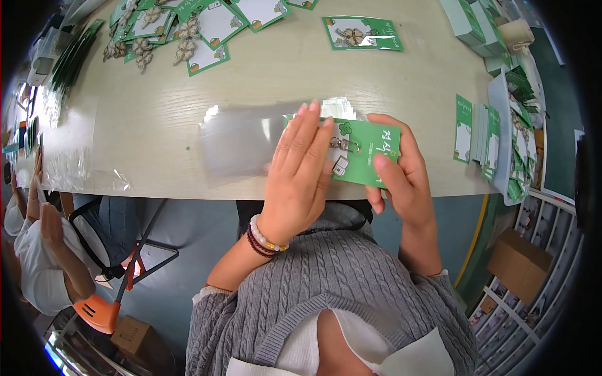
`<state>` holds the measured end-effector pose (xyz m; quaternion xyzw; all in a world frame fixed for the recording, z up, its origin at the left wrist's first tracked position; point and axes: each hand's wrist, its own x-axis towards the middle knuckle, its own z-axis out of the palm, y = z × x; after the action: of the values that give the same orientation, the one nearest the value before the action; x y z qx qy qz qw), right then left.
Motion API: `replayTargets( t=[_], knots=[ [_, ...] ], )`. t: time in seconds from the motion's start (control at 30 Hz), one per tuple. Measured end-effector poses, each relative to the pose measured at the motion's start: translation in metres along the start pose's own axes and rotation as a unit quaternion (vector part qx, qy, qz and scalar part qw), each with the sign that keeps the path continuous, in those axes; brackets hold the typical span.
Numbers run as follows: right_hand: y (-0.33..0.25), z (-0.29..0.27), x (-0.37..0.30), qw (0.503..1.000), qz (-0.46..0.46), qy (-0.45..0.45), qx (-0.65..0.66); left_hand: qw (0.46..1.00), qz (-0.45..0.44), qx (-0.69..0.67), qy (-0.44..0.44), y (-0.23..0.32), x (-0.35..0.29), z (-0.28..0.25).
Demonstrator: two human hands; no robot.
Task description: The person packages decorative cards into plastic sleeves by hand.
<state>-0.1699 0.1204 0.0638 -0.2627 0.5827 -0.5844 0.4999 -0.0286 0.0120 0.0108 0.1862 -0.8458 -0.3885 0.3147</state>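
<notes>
Currently, the right hand (404, 166) is clamped on a green card (379, 141), its thumb on the printed face at the right end and its fingers behind. The left hand (298, 150) lies across the left part of the same card, back of the hand upward, fingers extended and close together; whether it grips or only covers the card cannot be told. A metal clasp (346, 145) shows on the card, just beside the left fingers. The card is positioned near the front edge of the table (144, 119), between the two hands.

Clear plastic bags (232, 141) lie stacked on the table to the left of the card, partly behind the left hand. Bracelets (266, 241) encircle the left wrist.

At the far left of the table, further cards (219, 24) lie in an overlapping pile with clover charms (185, 51). A separate card with a charm (364, 33) lies at the far side, right of centre. Along the right edge, a plastic bin (500, 103) contains more cards; a card stack (483, 135) is located just beside it.
</notes>
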Motion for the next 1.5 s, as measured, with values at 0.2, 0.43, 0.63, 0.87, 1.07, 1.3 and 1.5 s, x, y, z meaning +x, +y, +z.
replayTargets(
  t=[0.2, 0.43, 0.63, 0.87, 1.07, 1.3, 1.5],
  knots=[
    [0.006, 0.006, 0.004, 0.999, -0.014, -0.030, -0.020, 0.994, -0.005, 0.108, -0.005, 0.009, -0.004, 0.001],
    [0.000, 0.010, 0.002, 0.999, -0.027, 0.001, -0.018, 0.993, -0.015, 0.114, 0.009, 0.014, -0.001, -0.003],
    [0.013, 0.023, 0.005, 1.000, 0.008, -0.022, -0.013, 0.992, 0.050, 0.113, 0.003, 0.021, -0.005, 0.008],
    [0.014, 0.003, 0.004, 0.995, 0.039, -0.054, 0.071, 0.996, 0.056, 0.068, 0.026, 0.022, -0.004, 0.005],
    [0.014, 0.008, 0.020, 0.986, -0.074, -0.076, -0.126, 0.984, 0.133, 0.118, 0.013, 0.033, -0.001, 0.013],
    [-0.046, -0.013, 0.044, 0.944, -0.220, 0.144, -0.199, 0.967, 0.201, 0.151, 0.043, 0.034, -0.007, 0.012],
    [-0.129, -0.044, 0.089, 0.923, -0.089, -0.018, -0.374, 0.978, 0.158, 0.131, 0.038, 0.028, -0.010, 0.006]
  ],
)
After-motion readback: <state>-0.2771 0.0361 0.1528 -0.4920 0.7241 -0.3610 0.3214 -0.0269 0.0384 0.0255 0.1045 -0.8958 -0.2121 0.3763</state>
